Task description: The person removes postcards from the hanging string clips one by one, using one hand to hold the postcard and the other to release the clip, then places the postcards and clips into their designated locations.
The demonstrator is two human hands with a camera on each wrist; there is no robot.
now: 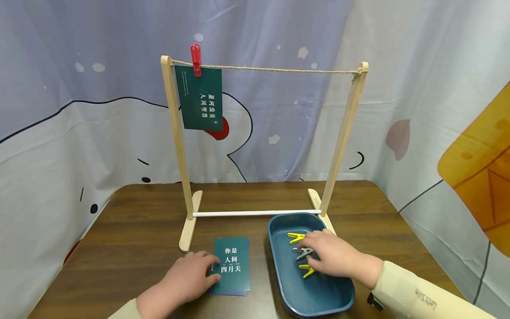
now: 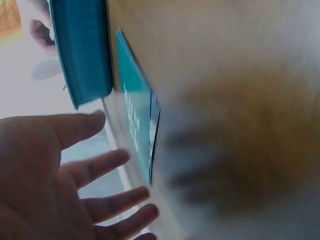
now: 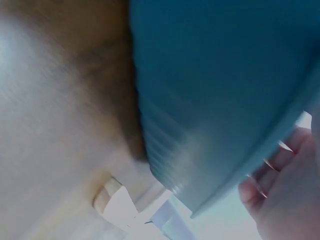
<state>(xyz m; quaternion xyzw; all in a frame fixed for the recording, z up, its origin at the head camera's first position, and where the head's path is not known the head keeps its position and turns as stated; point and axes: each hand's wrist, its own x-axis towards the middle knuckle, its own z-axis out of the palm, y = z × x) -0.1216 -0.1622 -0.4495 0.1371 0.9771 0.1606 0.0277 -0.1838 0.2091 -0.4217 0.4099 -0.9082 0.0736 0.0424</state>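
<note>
My left hand (image 1: 187, 274) is at the left edge of a small stack of dark green cards (image 1: 235, 279), its fingers spread in the left wrist view; contact with the stack is hard to tell. White Chinese characters mark the top card. Over the blue tray (image 1: 314, 309), my right hand (image 1: 332, 252) has its thumb and fingers apart around a grey clothespin (image 1: 304, 254); whether they touch it is unclear. Two yellow clothespins lie in the tray, the upper one (image 1: 295, 238) near my fingers and the lower one (image 1: 306, 270) by my thumb.
Behind the tray stands a wooden frame (image 1: 181, 155) with a rope (image 1: 271, 68) strung across its top. A red clothespin (image 1: 196, 60) clips a green card (image 1: 203, 104) to the rope's left end. The tray touches or nearly touches the frame's right foot.
</note>
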